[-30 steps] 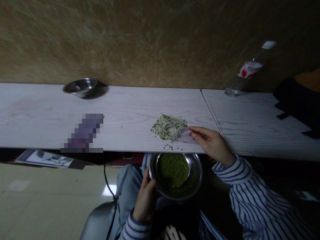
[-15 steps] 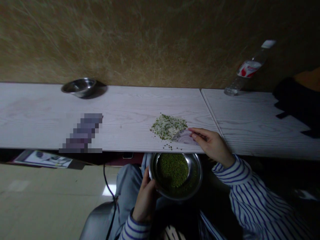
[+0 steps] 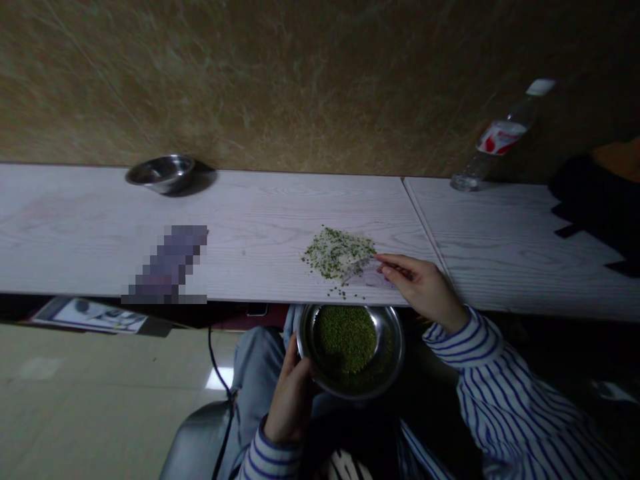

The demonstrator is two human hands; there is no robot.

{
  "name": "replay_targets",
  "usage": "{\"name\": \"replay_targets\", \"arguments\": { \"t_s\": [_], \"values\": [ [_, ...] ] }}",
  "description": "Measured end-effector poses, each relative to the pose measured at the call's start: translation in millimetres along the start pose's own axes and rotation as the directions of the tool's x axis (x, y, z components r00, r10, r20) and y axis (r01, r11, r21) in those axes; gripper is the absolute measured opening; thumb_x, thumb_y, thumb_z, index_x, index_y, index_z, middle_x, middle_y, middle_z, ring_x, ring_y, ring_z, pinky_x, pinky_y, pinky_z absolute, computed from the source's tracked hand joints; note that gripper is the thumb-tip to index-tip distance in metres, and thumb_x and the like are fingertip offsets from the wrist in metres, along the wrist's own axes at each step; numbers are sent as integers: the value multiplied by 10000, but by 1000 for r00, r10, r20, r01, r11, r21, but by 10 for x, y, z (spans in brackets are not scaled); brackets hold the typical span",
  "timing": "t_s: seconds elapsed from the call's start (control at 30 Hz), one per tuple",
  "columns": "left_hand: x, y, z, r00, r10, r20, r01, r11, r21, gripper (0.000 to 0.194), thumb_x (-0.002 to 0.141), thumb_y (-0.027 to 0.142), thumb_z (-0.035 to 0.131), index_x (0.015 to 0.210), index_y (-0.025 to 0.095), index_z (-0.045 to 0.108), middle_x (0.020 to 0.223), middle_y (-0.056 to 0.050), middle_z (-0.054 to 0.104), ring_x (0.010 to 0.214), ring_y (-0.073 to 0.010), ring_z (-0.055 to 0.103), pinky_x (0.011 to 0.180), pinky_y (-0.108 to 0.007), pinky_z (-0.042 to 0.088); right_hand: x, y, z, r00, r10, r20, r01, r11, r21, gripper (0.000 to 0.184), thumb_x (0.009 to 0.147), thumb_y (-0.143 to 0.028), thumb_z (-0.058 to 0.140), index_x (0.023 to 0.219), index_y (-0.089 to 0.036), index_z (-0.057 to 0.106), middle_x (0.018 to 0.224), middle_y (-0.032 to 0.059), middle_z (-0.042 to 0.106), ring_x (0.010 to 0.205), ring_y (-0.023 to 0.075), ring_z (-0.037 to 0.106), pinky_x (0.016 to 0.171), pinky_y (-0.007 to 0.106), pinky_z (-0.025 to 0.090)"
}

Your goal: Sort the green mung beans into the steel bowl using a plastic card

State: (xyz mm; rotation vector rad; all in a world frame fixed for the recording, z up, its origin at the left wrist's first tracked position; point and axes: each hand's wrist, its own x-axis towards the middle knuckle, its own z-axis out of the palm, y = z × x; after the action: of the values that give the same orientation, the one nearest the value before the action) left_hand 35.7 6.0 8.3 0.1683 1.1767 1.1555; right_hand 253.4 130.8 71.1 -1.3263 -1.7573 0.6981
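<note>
My left hand (image 3: 291, 393) grips the left rim of a steel bowl (image 3: 393, 343), held just below the table's front edge. Green mung beans (image 3: 347, 337) cover the bowl's bottom. A pile of white rice-like grains mixed with green beans (image 3: 336, 252) lies on the table above the bowl. My right hand (image 3: 423, 283) pinches a clear, rounded plastic piece, apparently a protractor (image 3: 370, 272), between thumb and fingers. Its far edge touches the pile's lower right side. A few loose beans (image 3: 343, 293) lie between pile and table edge.
Another steel bowl (image 3: 161, 175) stands at the back left of the white table (image 3: 260, 213). A blurred-out flat object (image 3: 173, 263) lies at the left. A plastic bottle (image 3: 493, 143) stands back right, near a dark item (image 3: 590, 200). A cable (image 3: 215, 367) hangs below the table.
The protractor appears to have tilted slightly against the pile. Both hands keep their grips, and the bowl stays in place. The whole view has shifted a little.
</note>
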Motion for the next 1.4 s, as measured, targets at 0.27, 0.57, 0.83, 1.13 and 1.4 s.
{"name": "replay_targets", "arguments": {
  "t_s": [0.27, 0.57, 0.83, 1.13, 1.4],
  "values": [
    [-16, 22, 10, 1000, -11, -25, 12, 1000, 24, 777, 609, 163, 656, 1369, 241, 516, 716, 26, 567, 592, -142, 434, 518, -256, 367, -16, 31, -44, 1000, 20, 3, -20, 1000, 14, 269, 859, -244, 634, 1079, -198, 781, 1088, 80, 790, 985, 230, 747, 903, 390, 608],
    [-29, 29, 33, 1000, 14, -3, -14, 1000, 2, 661, 614, 133, 633, 1266, 227, 583, 690, 31, 569, 567, -121, 428, 504, -237, 363, -61, 51, -24, 1000, 11, 10, -12, 1000, 13, 274, 860, -255, 630, 1081, -198, 782, 1068, 84, 793, 979, 232, 744, 910, 404, 603],
    [-34, 30, 27, 1000, 6, -10, -6, 1000, 3, 720, 621, 138, 639, 1327, 257, 565, 783, 11, 622, 562, -118, 432, 490, -237, 353, 42, 66, 21, 1000, 4, -1, -4, 1000, 21, 271, 854, -236, 628, 1073, -198, 783, 1053, 74, 796, 971, 230, 743, 894, 389, 603],
    [-39, 46, 24, 1000, 5, -17, -5, 1000, -3, 713, 614, 125, 629, 1310, 275, 581, 676, 38, 544, 561, -131, 403, 500, -250, 342, 71, 34, 63, 1000, -18, 24, 17, 1000, 10, 271, 872, -240, 614, 1082, -199, 780, 1041, 78, 797, 957, 230, 742, 868, 392, 609],
    [-39, 58, 10, 1000, -9, -4, 9, 1000, 5, 709, 625, 120, 627, 1316, 269, 563, 736, 10, 582, 587, -144, 440, 511, -257, 351, 85, 12, 84, 997, -39, 60, 37, 999, 28, 252, 865, -224, 625, 1062, -224, 783, 1044, 55, 800, 956, 215, 745, 881, 380, 608]
  ]
}}
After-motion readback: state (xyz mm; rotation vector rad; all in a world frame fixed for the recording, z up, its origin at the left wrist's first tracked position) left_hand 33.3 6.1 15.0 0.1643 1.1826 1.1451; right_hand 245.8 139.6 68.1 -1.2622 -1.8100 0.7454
